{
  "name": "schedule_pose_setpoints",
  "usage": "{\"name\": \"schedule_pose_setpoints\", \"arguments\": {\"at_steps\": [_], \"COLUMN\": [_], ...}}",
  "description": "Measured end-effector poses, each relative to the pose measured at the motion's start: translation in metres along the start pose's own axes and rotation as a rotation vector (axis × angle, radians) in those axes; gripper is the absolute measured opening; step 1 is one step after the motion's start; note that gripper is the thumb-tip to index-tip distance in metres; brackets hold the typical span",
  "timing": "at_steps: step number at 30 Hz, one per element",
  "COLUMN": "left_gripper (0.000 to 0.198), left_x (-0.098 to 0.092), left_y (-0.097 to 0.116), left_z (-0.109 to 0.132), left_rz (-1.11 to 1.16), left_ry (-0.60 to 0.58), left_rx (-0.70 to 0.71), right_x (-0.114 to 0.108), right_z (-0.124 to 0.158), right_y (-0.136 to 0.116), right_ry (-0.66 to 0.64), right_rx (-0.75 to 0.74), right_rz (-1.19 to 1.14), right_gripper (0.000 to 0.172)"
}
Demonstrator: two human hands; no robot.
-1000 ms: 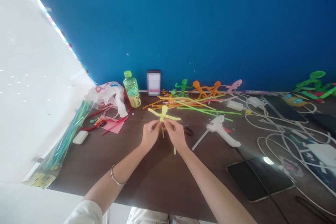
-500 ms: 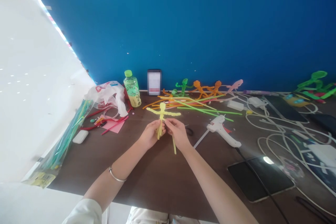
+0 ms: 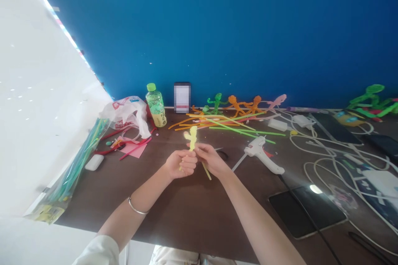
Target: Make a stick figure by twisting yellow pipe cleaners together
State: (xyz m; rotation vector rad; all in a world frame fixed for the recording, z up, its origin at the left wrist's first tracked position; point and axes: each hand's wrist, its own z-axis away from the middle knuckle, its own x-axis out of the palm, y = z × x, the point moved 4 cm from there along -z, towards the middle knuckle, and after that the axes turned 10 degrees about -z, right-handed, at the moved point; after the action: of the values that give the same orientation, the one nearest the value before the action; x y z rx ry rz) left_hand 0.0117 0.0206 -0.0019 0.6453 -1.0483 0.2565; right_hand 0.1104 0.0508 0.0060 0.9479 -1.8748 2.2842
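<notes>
Both my hands hold a yellow pipe-cleaner figure above the brown table. My left hand is closed in a fist around the figure's lower part. My right hand pinches the figure just to the right of the left fist. A loose yellow end sticks out below the right hand. The figure's head and one arm stub rise above the fingers. A silver bangle is on my left wrist.
Loose pipe cleaners and finished figures lie by the blue wall. A white glue gun, a green bottle, a phone, a plastic bag, a pack of stems, cables and a tablet surround the hands.
The figure has turned so its spread arms now show edge-on. My left hand has closed into a fist around its lower part and both hands have come slightly lower and nearer.
</notes>
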Motion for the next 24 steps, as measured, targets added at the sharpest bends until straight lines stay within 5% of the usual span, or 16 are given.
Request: {"name": "schedule_pose_setpoints", "arguments": {"at_steps": [7, 11, 18, 21, 24], "left_gripper": [0.024, 0.02, 0.022, 0.016, 0.024], "left_x": [-0.001, -0.005, -0.003, -0.001, -0.005], "left_y": [-0.006, 0.007, 0.025, 0.025, 0.029], "left_z": [-0.003, -0.011, 0.007, 0.01, 0.007], "left_rz": [-0.181, -0.493, -1.545, -1.718, -1.542], "left_ry": [0.001, 0.146, 0.766, 0.81, 0.736], "left_rx": [-0.054, 0.249, 0.989, 1.035, 0.949], "right_x": [0.005, 0.003, -0.01, -0.004, -0.002], "right_z": [0.004, 0.0, -0.004, -0.002, -0.001], "right_y": [-0.005, -0.005, 0.002, 0.003, 0.004], "right_ry": [-0.065, -0.025, 0.328, 0.366, 0.363], "right_rx": [-0.042, -0.05, -0.121, -0.136, -0.127], "right_rz": [-0.044, -0.039, 0.054, 0.082, 0.081], "right_gripper": [0.023, 0.028, 0.032, 0.03, 0.029]}}
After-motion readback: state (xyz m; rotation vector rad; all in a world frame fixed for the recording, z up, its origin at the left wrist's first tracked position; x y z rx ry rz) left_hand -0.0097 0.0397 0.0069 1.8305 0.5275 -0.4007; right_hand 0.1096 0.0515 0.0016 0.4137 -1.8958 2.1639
